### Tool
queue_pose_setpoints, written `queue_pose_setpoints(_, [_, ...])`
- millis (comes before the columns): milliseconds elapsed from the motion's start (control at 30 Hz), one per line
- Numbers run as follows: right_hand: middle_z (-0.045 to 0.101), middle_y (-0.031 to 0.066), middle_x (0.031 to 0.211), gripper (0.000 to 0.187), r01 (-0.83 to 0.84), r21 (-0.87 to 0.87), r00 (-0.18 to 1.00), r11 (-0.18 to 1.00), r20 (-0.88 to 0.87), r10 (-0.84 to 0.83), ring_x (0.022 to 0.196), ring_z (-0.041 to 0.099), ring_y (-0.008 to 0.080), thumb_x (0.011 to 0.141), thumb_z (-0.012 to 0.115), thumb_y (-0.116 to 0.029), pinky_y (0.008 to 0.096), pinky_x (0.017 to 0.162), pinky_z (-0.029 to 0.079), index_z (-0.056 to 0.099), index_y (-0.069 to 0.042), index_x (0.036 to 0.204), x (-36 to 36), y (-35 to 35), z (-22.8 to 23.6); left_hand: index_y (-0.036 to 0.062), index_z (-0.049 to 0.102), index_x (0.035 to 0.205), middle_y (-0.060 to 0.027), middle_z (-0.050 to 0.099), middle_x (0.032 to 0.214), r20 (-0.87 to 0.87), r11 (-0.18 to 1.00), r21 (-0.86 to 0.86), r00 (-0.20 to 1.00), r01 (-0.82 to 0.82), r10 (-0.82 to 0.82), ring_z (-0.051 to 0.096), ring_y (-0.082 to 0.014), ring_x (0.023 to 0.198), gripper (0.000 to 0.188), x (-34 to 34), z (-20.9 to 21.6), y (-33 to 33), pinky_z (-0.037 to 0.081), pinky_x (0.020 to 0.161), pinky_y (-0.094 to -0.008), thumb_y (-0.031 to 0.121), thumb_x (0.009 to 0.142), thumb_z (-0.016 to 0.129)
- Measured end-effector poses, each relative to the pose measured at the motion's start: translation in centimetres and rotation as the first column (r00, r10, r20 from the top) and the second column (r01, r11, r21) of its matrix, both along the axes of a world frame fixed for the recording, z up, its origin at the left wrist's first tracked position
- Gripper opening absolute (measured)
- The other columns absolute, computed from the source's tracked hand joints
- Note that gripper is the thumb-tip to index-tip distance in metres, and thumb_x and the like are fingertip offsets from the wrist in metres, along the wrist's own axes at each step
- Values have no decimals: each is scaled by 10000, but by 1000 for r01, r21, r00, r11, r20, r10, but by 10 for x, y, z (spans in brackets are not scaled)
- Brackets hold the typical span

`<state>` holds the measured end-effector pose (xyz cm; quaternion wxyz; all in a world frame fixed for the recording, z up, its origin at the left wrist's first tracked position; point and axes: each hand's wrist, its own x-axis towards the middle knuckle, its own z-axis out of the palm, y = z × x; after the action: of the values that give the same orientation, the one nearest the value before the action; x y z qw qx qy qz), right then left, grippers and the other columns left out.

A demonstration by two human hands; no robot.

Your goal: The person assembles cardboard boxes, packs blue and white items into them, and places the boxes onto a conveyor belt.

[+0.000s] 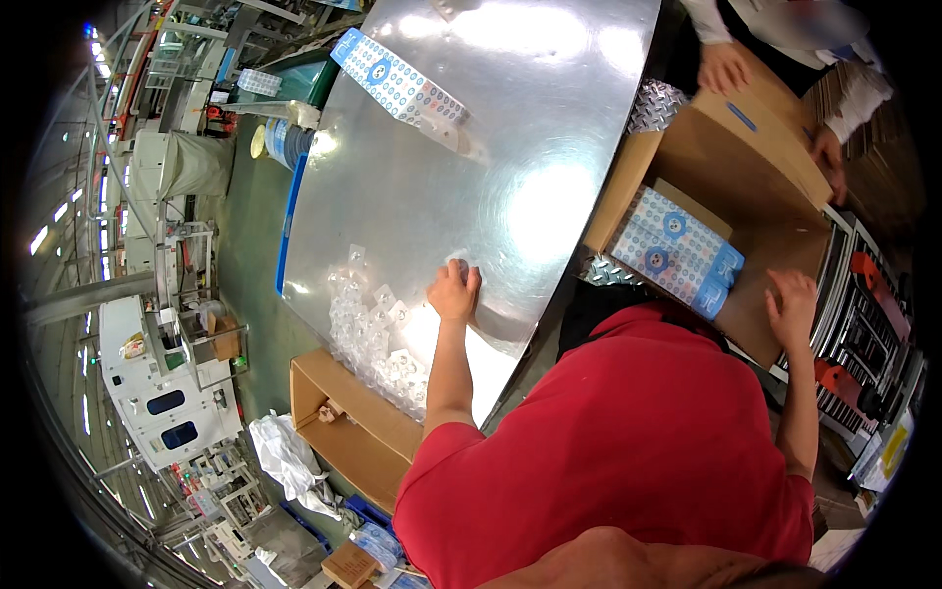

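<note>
My left hand (451, 293) is over the metal table (392, 187), its fingers closed round what looks like a small clear plastic piece (458, 257), partly hidden by the fingers. A pile of small clear plastic pieces (355, 319) lies to its left, along the table's edge. My right hand (792, 306) is at the near right wall of a large cardboard box (775, 240), fingers spread. Inside that box lie white-and-blue patterned cartons (667, 245). A co-worker's hands (723, 69) rest on the box's far flap.
A long patterned carton (400, 88) lies on the far part of the table. An open cardboard box (353, 402) stands below the table's left edge. Right of the large box runs a roller conveyor (849, 339). Machines (162, 383) line the left side.
</note>
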<state>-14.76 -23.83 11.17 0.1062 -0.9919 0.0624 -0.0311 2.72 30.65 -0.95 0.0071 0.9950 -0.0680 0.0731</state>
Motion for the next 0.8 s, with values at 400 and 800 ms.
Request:
queue_pose_setpoints(400, [622, 113, 899, 240, 74, 85, 996, 994, 41, -78, 922, 556, 274, 726, 620, -80, 402, 895, 353, 629, -53, 965, -15, 5, -9, 122, 579, 932, -48, 607, 839, 234, 994, -94, 969, -56, 77, 542, -289, 861, 310, -4, -17, 11, 397, 766, -409, 392, 784, 620])
queue_pose_setpoints(800, [612, 111, 865, 226, 37, 104, 997, 994, 68, -44, 896, 557, 272, 730, 615, -80, 399, 887, 353, 634, -63, 954, -2, 5, -4, 82, 584, 758, -83, 625, 659, -2, 924, -308, 971, -227, 238, 604, -235, 582, 266, 10, -34, 38, 457, 521, -352, 337, 798, 646])
